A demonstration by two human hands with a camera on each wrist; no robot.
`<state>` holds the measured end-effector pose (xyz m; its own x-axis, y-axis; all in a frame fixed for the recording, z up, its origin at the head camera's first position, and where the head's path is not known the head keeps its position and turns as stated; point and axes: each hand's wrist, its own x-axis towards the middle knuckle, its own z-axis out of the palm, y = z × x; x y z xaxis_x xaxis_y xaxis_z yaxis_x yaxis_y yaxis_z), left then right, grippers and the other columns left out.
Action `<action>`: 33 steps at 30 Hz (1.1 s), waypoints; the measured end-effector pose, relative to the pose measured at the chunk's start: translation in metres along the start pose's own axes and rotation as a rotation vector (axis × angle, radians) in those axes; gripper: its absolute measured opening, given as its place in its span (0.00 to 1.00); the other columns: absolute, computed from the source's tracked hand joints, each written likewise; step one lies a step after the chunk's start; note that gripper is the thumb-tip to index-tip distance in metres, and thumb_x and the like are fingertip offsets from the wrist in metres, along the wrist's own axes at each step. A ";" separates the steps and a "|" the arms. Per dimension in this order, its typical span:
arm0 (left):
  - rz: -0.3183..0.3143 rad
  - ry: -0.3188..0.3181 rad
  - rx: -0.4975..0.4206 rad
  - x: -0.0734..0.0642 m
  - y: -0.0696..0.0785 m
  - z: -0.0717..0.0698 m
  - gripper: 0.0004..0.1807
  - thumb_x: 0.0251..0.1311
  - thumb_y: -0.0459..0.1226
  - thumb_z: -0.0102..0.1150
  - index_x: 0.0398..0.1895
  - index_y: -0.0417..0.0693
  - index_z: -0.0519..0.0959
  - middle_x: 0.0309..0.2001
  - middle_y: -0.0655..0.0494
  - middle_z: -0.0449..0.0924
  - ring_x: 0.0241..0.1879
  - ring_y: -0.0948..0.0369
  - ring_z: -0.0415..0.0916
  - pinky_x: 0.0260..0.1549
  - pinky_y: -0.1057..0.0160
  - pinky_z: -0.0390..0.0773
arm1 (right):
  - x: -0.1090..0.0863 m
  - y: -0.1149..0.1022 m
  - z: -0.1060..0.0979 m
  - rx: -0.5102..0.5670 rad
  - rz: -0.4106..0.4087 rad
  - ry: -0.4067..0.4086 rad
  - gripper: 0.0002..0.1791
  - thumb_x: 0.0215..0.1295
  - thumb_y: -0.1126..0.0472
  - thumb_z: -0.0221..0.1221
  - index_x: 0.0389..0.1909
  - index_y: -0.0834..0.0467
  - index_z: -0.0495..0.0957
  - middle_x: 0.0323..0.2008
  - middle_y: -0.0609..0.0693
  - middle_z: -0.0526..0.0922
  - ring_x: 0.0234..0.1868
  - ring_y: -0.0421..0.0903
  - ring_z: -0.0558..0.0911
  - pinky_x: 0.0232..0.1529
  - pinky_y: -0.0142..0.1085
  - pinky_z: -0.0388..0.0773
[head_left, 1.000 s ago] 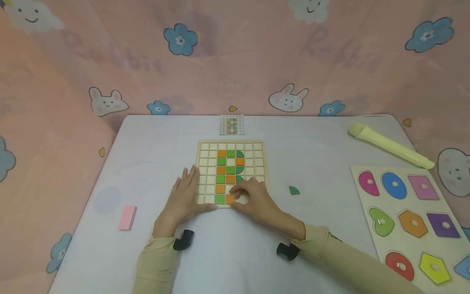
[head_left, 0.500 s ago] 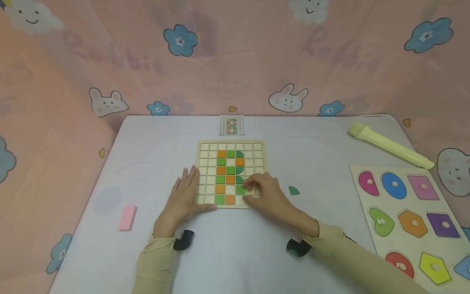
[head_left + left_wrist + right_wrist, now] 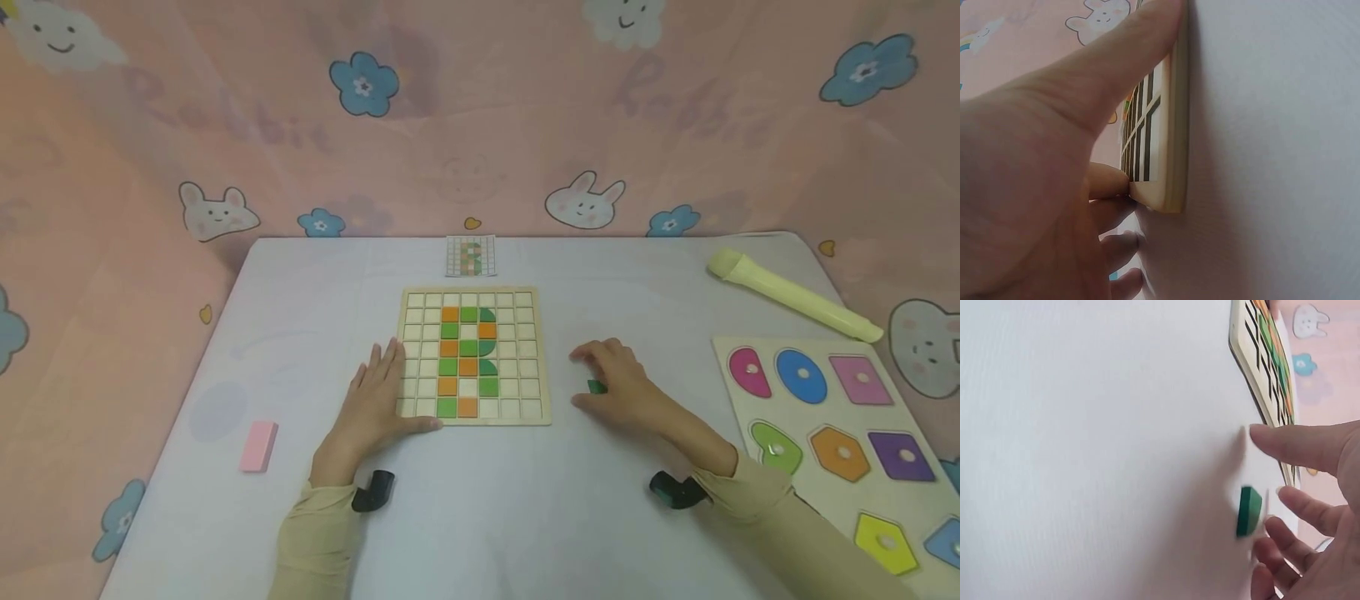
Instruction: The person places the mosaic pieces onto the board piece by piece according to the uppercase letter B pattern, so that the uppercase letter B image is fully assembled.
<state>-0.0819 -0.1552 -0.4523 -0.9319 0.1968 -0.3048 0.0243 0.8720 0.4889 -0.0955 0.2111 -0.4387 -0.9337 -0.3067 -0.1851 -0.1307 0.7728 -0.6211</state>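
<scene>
A wooden grid board [image 3: 517,408] lies mid-table, with orange, green and dark green pieces [image 3: 467,367] set in its squares. My left hand [image 3: 369,408] rests at its near left corner, fingers straight along the left side and thumb along the front edge; the left wrist view shows the thumb [image 3: 1116,62] over the rim. To the right of the board, my right hand [image 3: 626,385] hovers with thumb and fingers spread around a dark green quarter-circle piece [image 3: 1248,511]. That piece lies on the table, apart from the thumb. In the head view the hand partly covers it.
A small printed pattern card [image 3: 471,256] lies behind the board. At the right are a shape puzzle board [image 3: 813,417] with knobbed pieces and a pale yellow stick-like object [image 3: 798,296]. A pink block [image 3: 258,446] sits at the left.
My right hand has left a green square in the board's grid and moved right to the loose quarter-circle piece, its fingers spreading. The left hand stays at the board's corner.
</scene>
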 end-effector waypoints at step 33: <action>0.003 0.003 0.002 0.001 -0.001 0.001 0.74 0.51 0.58 0.81 0.87 0.40 0.39 0.88 0.45 0.33 0.87 0.46 0.27 0.86 0.42 0.36 | 0.006 -0.030 0.034 0.230 -0.081 0.122 0.07 0.60 0.67 0.74 0.38 0.57 0.89 0.32 0.47 0.90 0.33 0.41 0.81 0.35 0.29 0.77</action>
<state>-0.0826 -0.1555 -0.4538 -0.9327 0.1979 -0.3015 0.0274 0.8725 0.4879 -0.0856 0.1677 -0.4472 -0.9584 -0.2822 -0.0436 -0.1400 0.5976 -0.7895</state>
